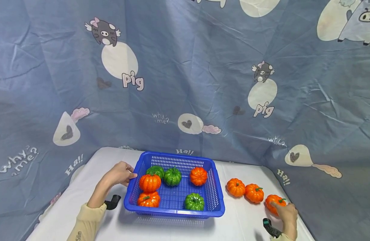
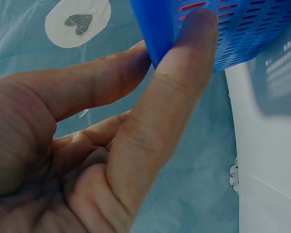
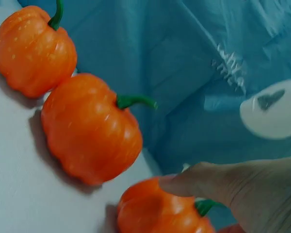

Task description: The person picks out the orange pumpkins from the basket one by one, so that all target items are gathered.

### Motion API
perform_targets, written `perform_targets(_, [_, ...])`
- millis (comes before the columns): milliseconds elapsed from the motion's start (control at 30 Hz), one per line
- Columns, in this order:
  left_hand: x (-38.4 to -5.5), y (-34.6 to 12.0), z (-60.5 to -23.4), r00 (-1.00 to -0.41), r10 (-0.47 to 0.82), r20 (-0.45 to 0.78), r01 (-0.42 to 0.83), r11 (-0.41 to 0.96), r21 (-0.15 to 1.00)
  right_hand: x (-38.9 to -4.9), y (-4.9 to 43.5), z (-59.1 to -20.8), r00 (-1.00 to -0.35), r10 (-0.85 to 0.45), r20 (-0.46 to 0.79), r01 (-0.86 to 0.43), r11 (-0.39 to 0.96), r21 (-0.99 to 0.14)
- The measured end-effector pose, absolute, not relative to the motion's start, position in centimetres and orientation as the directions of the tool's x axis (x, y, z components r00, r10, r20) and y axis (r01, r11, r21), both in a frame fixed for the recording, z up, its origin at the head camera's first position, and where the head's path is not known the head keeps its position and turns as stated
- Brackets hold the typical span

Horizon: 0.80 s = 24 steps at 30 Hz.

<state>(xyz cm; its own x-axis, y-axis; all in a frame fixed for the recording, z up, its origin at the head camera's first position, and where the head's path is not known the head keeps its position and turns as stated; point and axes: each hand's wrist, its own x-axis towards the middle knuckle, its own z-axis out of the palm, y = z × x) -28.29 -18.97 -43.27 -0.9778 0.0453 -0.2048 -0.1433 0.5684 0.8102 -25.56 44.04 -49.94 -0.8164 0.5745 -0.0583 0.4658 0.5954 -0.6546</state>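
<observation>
My left hand [image 1: 121, 173] pinches the left rim of a blue plastic basket [image 1: 174, 212], thumb and finger on its wall [image 2: 160, 29] in the left wrist view. Inside the basket are orange toy pumpkins, two stacked closely at the left and one [image 1: 198, 176] at the back right. Green pumpkins lie there too, one [image 1: 194, 202] near the front and two [image 1: 172, 176] towards the back. Over on the right, my right hand [image 1: 287, 214] grips an orange pumpkin [image 3: 157, 208] with a green stem, thumb on its upper side; its other fingers are mostly hidden.
Two more orange pumpkins, one [image 1: 236, 187] beside the basket and another [image 1: 254, 193] near the held one, sit on the white tabletop [image 1: 233, 221]. A blue patterned cloth [image 1: 185, 83] hangs behind and along both sides of the table.
</observation>
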Motion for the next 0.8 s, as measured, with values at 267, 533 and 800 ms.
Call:
perform_targets(267, [-28.2,-18.9,-43.4,-0.978,0.039,-0.207,-0.148,0.572,0.807,-25.6,41.2,-46.4,-0.821,0.570,0.029,0.374,0.576,-0.727])
perform_targets(533, [-28.2,-18.8,-43.5,-0.978,0.040,-0.207,-0.146,0.579,0.802,-26.2,33.6,-42.4,-0.896,0.431,0.109,0.226,0.653,-0.723])
perform_targets(800, [-28.1,-18.9,-43.3,-0.981,0.047,-0.186,-0.127,0.569,0.812,-27.1,19.2,-40.8,-0.952,0.183,0.244,-0.070,0.646,-0.761])
